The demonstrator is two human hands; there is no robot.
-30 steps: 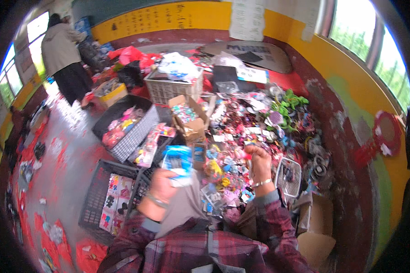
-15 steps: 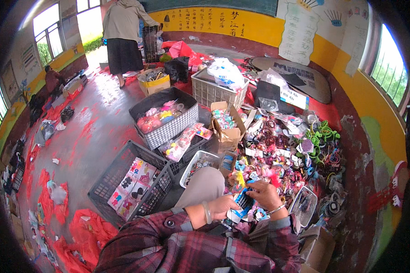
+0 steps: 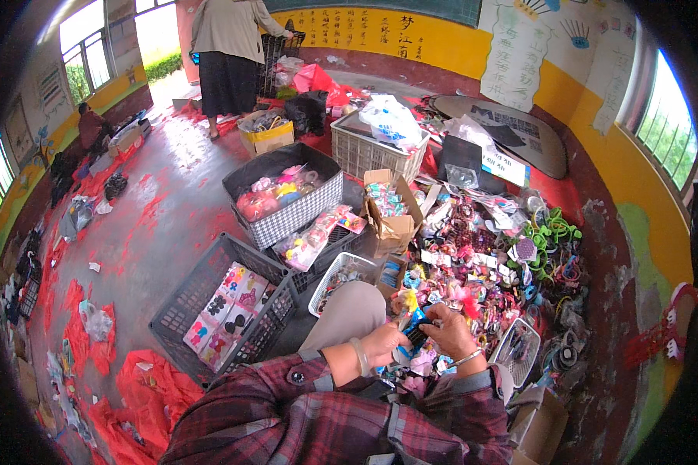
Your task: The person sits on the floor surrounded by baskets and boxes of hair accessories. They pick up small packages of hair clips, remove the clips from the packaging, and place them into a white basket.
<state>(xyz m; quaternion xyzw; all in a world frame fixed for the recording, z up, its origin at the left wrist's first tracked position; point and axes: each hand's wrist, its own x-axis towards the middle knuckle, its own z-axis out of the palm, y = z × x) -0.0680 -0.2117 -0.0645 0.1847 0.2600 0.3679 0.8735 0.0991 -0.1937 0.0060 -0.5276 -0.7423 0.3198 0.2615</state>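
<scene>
My left hand (image 3: 383, 342), with a pale bangle at its wrist, is closed on a small blue and black card (image 3: 416, 328). My right hand (image 3: 452, 335) pinches the card's other side, its thumb and fingers drawn together at the top edge. Fingers cover part of the card, so what is fixed to it is too small to make out. Just beyond and below both hands spreads a heap of colourful hair accessories (image 3: 461, 267), some on small cards. To the right of my right hand, a white plastic basket (image 3: 517, 353) leans in the heap.
A black crate (image 3: 171, 310) of carded hair accessories stands left of my knee. Farther off are a houndstooth bin (image 3: 298, 203), an open cardboard box (image 3: 395, 232), a small white basket (image 3: 318, 298) and a beige crate (image 3: 364, 155). A person (image 3: 229, 62) stands at the far left. Red plastic sheeting (image 3: 151, 395) lies on the floor.
The blue card has turned in my hands and shows more of its dark part. Both hands stay close together. The standing person's arm has shifted at the black crates, and the whole view has moved slightly.
</scene>
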